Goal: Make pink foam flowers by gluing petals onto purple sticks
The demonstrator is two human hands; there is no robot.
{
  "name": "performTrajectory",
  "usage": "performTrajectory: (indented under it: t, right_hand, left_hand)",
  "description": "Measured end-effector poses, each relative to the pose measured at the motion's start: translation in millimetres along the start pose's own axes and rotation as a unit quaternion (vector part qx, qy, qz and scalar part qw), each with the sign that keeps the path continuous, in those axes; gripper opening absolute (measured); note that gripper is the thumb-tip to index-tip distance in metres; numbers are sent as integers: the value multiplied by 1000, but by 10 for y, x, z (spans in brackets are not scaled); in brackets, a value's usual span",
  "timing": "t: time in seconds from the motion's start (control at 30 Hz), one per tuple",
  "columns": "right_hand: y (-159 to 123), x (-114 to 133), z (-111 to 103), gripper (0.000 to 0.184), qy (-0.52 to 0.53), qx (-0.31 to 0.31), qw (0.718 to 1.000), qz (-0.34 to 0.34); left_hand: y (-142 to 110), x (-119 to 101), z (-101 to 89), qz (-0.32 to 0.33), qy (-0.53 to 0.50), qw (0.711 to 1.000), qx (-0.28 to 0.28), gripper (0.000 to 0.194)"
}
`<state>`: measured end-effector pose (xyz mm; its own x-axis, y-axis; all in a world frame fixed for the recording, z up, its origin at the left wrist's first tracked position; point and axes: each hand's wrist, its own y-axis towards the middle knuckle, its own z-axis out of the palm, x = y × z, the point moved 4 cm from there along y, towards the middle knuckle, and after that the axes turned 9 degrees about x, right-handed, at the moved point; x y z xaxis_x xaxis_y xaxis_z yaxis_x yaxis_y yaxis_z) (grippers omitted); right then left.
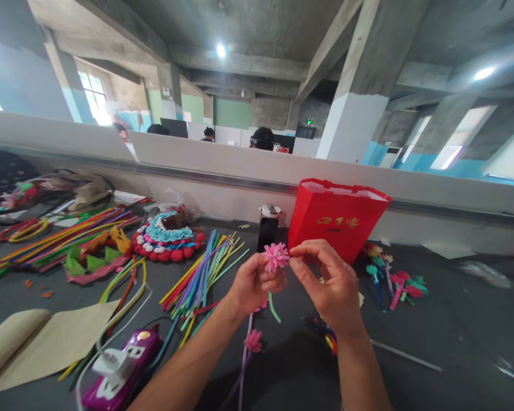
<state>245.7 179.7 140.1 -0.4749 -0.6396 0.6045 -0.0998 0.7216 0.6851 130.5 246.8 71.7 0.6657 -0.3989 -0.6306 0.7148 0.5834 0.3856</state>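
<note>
A pink fuzzy-stem flower (276,257) is pinched upright between the thumb and fingers of my left hand (255,282). Its green stem (274,308) curves down below that hand. At the flower's right edge, the thumb and index fingertips of my right hand (325,279) come together on a petal tip; the exact contact is too small to see clearly. Beneath my left hand, another pink flower (253,341) lies on the dark table beside a thin purple stem (245,365).
Colourful pipe cleaners (203,274) lie in bundles at left. Nearby are a blue-and-red flower headpiece (167,234), a purple power strip (124,371) and brown paper (55,348). A red bag (334,217) and a bottle (268,225) stand behind; finished flowers (405,285) lie right.
</note>
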Motion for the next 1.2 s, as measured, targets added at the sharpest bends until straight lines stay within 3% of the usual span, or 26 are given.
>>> performTrajectory:
  t: [0.37, 0.6, 1.2]
  right_hand:
    - [9, 75, 9, 5, -6, 54, 998, -40]
    - [4, 114, 15, 7, -37, 39, 996, -66]
    - [-8, 133, 38, 11, -83, 87, 991, -64]
  left_hand:
    - [-21, 29, 4, -42, -38, 998, 24, 33]
    - [-11, 21, 37, -46, -36, 998, 31, 32]
    - [-25, -16, 19, -54, 38, 998, -6, 30]
